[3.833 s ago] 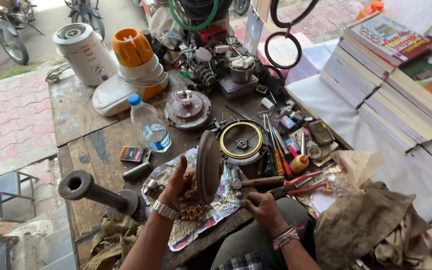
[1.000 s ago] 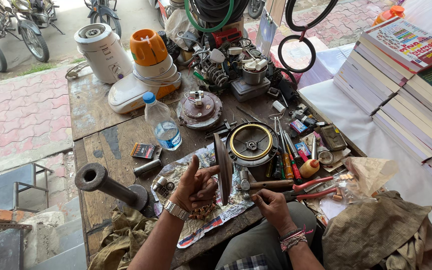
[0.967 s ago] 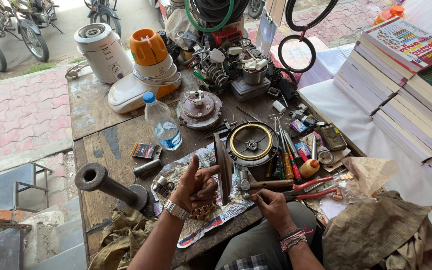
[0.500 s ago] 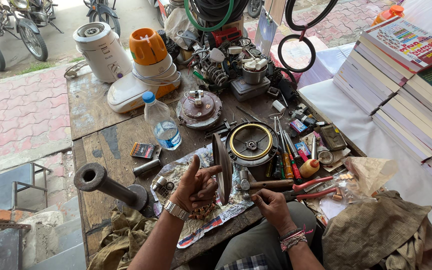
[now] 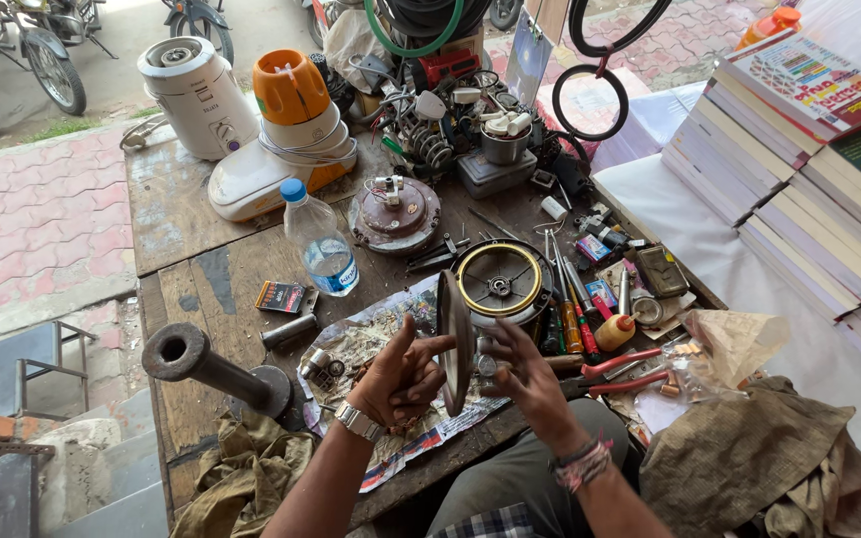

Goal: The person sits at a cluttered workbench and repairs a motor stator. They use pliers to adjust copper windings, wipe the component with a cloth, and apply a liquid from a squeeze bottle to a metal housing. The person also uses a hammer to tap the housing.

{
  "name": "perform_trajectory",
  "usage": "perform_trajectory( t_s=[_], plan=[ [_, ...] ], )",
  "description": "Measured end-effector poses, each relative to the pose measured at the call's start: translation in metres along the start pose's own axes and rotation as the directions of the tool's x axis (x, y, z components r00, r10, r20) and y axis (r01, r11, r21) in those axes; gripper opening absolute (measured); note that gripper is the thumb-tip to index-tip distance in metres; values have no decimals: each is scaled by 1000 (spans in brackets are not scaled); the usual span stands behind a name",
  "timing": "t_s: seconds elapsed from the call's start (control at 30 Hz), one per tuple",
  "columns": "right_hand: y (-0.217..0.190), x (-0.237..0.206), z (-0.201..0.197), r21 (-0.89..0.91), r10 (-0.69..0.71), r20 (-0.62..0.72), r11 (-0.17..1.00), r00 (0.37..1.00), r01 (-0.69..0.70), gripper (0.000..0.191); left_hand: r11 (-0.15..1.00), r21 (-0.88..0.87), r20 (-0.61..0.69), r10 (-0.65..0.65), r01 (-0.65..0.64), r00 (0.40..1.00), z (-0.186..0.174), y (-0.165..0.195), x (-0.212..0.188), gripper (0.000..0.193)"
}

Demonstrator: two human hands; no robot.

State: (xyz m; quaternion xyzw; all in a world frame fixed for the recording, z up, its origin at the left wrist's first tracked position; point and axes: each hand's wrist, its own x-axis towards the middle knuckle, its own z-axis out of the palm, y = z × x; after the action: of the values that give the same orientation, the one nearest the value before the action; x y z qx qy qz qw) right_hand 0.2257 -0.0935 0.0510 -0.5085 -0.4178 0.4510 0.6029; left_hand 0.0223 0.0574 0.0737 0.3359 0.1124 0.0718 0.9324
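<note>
- Rusty brown metal disc (image 5: 455, 339) held on edge, upright, over the crumpled printed paper (image 5: 391, 399) near the front edge of the wooden table (image 5: 176, 214).
- Left hand (image 5: 401, 384) clamped on the disc from its left side, thumb and fingers spread across the face; metal watch (image 5: 359, 422) on that wrist.
- Right hand (image 5: 525, 374) just right of the disc, fingers curled loosely toward its rim; whether they pinch anything cannot be told.
- Round housing with a yellow ring (image 5: 500, 284) directly behind the disc, almost touching it.
- Screwdrivers (image 5: 565, 314) and red-handled pliers (image 5: 615, 369) crowding the right side, close beside the right hand.
- Water bottle with a blue cap (image 5: 316, 244) standing behind and left, well apart from both hands.
- Heavy iron pipe on a round base (image 5: 206, 364) lying at the left edge of the table, near the left forearm.
- Olive rag (image 5: 241, 478) hanging over the front left corner.
- Stacked books (image 5: 809, 179) on white cloth to the far right, well apart.
- Little bare wood near the hands; open patches only at the left rear of the table.
</note>
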Motion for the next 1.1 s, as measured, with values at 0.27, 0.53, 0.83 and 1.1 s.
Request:
perform_trajectory(
  t_s=[0.27,0.53,0.83,1.1],
  plan=[
    [-60,33,8,62,320,300,933,899,-353,129,989,124,82,-94,83,992,-3,2,-3,107],
    [-42,44,-13,396,391,525,674,756,-624,100,989,134,219,-93,64,971,-13,-12,-9,104],
    [-67,37,1,210,483,544,714,687,-668,111,996,78,292,-72,51,954,-6,-2,-13,103],
    [-67,23,19,-448,-211,347,819,914,359,97,995,-85,388,-20,58,922,-6,-8,-19,96]
  ],
)
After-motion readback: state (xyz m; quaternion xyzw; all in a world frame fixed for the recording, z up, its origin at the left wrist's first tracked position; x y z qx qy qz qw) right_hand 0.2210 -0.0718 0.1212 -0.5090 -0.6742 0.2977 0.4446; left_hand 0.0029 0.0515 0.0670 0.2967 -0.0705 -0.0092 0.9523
